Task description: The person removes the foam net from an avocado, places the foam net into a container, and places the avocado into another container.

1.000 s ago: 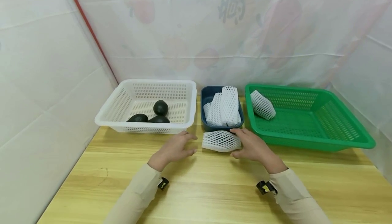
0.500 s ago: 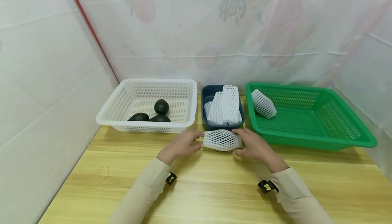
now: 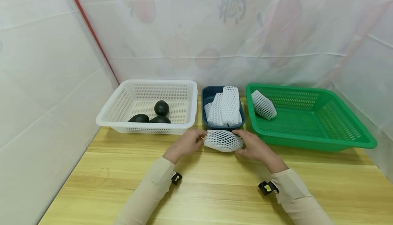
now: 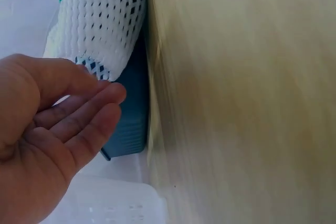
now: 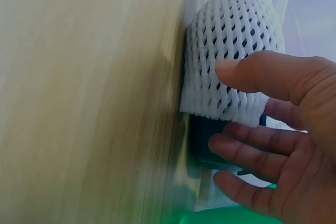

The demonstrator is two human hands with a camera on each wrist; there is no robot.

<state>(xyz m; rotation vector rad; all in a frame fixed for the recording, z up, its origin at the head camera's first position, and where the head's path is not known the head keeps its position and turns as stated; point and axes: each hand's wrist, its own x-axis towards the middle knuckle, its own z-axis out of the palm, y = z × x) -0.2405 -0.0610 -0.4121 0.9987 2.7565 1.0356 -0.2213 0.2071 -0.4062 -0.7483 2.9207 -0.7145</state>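
A white foam net sleeve lies crosswise on the table before the blue bin. Its middle bulges, and something dark shows through the mesh. My left hand pinches the sleeve's left end between thumb and index finger; in the left wrist view the other fingers are bent loosely below that end. At the right end, my right hand holds the sleeve lightly, its thumb on the near side and the index finger partly hidden behind. Its remaining fingers are spread.
Several dark avocados lie in the white basket at left. The blue bin holds more foam net sleeves. At right, a green basket contains one bulging netted piece. A white curtain hangs behind.
My left hand has moved right from beside the sleeve to its left end and now pinches it. That end has risen slightly. The right hand has stayed nearly still.
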